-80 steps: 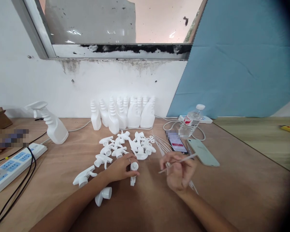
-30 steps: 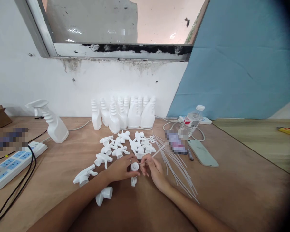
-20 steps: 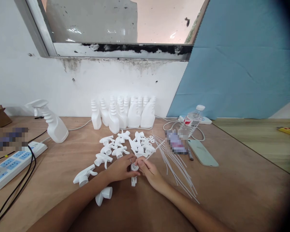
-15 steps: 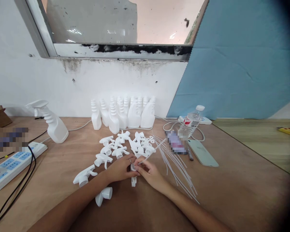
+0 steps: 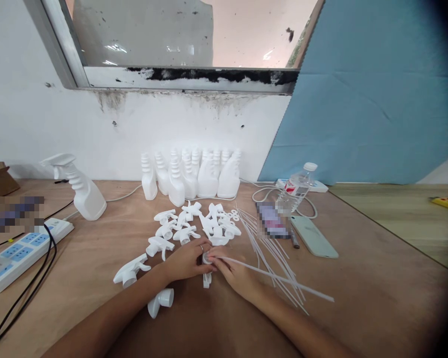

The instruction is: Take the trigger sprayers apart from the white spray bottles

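My left hand (image 5: pixel 188 259) is closed around a white spray head (image 5: pixel 207 281), whose round collar faces up between my hands. With its fingers pinched at that collar, my right hand (image 5: pixel 233 271) grips a thin white tube (image 5: pixel 283 279). The tube stretches out to the right over the hand; its near end is hidden by my fingers. Several loose spray heads (image 5: pixel 160 245) lie left of and beyond my hands, with small white rings (image 5: pixel 234 215) behind. More thin tubes (image 5: pixel 280 256) are spread on the table to the right.
White bottles (image 5: pixel 175 184) stand in a group by the wall. An assembled spray bottle (image 5: pixel 87 199) and a power strip (image 5: pixel 30 248) are at the left. On the right are a water bottle (image 5: pixel 294 191), a pale green phone (image 5: pixel 314 237), a blurred purple item (image 5: pixel 272 220) and a marker (image 5: pixel 294 239).
The tube in my right hand has swung from pointing up and away to pointing right and toward me. My left hand and the spray head have barely moved.
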Tool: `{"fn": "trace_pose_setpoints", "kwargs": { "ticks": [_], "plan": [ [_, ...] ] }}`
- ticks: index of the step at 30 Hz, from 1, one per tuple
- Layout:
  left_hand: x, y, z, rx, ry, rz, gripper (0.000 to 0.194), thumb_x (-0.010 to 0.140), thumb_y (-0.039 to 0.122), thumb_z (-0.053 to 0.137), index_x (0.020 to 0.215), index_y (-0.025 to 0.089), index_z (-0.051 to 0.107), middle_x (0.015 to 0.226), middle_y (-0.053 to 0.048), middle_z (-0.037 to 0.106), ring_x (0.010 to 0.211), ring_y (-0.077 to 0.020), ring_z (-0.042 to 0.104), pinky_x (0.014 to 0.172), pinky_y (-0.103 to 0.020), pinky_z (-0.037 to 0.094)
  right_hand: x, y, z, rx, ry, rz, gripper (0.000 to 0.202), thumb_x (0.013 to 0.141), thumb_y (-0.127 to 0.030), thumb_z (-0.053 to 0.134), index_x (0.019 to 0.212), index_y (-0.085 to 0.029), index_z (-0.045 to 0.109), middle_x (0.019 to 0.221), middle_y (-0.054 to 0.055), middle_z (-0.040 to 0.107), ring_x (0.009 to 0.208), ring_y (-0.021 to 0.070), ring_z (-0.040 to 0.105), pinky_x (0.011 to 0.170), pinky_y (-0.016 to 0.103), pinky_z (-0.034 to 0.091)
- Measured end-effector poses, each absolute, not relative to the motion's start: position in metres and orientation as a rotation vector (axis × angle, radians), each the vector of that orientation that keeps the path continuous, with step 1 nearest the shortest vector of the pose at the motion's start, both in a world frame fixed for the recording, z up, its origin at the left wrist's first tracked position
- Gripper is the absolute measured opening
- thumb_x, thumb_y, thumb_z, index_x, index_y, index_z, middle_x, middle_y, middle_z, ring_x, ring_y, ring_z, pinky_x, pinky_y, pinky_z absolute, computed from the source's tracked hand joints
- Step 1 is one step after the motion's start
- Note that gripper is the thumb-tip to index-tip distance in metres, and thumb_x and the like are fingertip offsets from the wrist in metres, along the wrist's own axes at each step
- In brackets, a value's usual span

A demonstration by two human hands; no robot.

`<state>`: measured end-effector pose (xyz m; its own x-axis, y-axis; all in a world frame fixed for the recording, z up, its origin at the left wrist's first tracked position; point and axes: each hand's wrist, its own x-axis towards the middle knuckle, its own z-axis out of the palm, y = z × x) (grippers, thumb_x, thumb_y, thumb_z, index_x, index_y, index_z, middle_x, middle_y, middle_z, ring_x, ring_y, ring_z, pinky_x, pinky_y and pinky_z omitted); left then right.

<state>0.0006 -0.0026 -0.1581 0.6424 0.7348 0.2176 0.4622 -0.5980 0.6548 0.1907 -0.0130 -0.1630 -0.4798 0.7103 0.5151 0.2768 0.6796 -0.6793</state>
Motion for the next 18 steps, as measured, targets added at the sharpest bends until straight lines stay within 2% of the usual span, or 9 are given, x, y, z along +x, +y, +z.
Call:
{"fn": "trace_pose_setpoints", "kwargs": {
  "ticks": [18],
  "plan": [
    [0.0008, -0.0021, -0.1582, 2.333, 0.943, 0.639, 0.028, 0.084, 0.041, 0.061, 0.098, 0.017, 0.059, 0.111, -0.007, 0.058, 0.101, -0.0198, 0.056, 0.090, -0.031, 0.044, 0.1938, -0.0085, -0.1681, -0.777, -2.145, 0.635, 0.025, 0.097, -0.023, 0.037, 0.090, -0.020, 0.060, 0.088, 0.004, 0.065, 0.086, 0.0155, 0.062, 0.080, 0.026, 0.047]
  ]
}}
